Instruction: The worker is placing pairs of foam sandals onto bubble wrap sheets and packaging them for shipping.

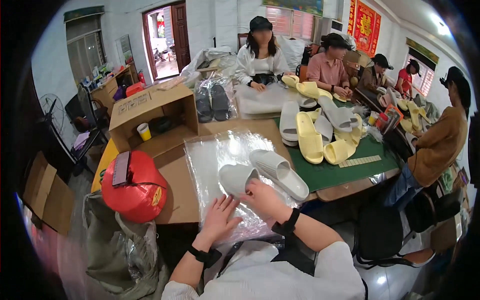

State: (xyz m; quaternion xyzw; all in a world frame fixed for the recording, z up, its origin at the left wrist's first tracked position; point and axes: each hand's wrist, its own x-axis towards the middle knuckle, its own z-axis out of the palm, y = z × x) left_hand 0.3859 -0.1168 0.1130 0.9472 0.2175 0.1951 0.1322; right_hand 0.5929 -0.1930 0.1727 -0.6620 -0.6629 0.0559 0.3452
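A light grey slide slipper (237, 179) rests on a stack of clear plastic bags (206, 156) in front of me. My right hand (266, 200) has its fingers curled at the slipper's near end, gripping it; the hand covers part of the sole. Just right of it lies a second grey slipper (281, 175), partly on the bags, its open heel toward me. My left hand (218, 219) is spread flat on the near-left part of the bags, holding nothing. Its fingertips are close to the first slipper.
A red plastic-wrapped bundle (134, 192) and an open cardboard box (155, 111) with a yellow cup (144, 131) stand at left. Yellow slippers (309, 137) and grey ones are heaped on a green mat (320, 176) at right. Several co-workers sit or stand around the tables.
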